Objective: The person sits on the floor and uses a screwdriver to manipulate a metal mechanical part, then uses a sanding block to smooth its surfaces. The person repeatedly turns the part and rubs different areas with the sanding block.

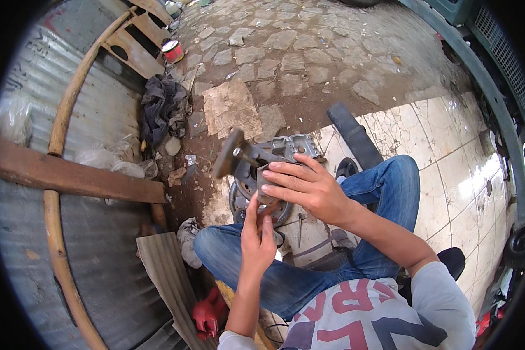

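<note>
My right hand (309, 192) lies over the right side of a dark metal assembly (249, 168), its fingers on a block-like section. The assembly has a flat round flange with a shaft at its upper left and a curved plate with holes. My left hand (256, 236) holds it from below, fingertips touching its lower part. Just under it sits a round silver metal part (238, 204), partly hidden. An opened grey case (297, 144) lies behind the assembly, and a thin metal tool (299, 233) lies on the tiles between my legs.
A dark flat strip (356, 134) crosses the tiles (440, 192). Cardboard (230, 111) and dark cloth (160, 105) lie on the stone paving. Corrugated sheets with a wooden beam (81, 175) stand at left, a red object (207, 312) low beside them. A green metal frame (510, 146) runs along the right.
</note>
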{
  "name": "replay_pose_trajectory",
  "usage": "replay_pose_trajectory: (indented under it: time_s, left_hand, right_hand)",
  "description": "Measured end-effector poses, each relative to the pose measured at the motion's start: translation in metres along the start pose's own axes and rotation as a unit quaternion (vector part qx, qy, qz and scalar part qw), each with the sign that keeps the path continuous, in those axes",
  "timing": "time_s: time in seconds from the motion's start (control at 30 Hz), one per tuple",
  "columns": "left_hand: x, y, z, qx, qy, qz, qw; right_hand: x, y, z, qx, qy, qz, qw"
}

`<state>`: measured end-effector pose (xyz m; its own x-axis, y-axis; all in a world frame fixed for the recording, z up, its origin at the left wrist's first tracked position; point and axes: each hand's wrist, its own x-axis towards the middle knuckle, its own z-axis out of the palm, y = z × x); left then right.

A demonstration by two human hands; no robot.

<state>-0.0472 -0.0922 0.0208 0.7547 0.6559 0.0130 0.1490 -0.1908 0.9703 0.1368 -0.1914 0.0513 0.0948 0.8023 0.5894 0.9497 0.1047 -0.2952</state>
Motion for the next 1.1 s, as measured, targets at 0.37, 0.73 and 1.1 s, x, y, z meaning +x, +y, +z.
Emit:
replay_pose_trajectory:
  time_s: [0.37, 0.73, 1.1]
  left_hand:
    - [0.053, 0.017, -0.039, 0.097, 0.114, 0.071, 0.986]
    - [0.104, -0.021, -0.077, -0.212, 0.049, -0.187, 0.958]
    - [0.108, 0.011, -0.036, 0.017, 0.04, -0.103, 0.994]
  right_hand:
    - [-0.003, 0.017, 0.022, 0.041, 0.096, 0.006, 0.994]
    - [0.007, 0.018, 0.027, 0.047, 0.144, 0.045, 0.988]
    - [-0.004, 0.017, 0.018, 0.088, 0.127, 0.113, 0.981]
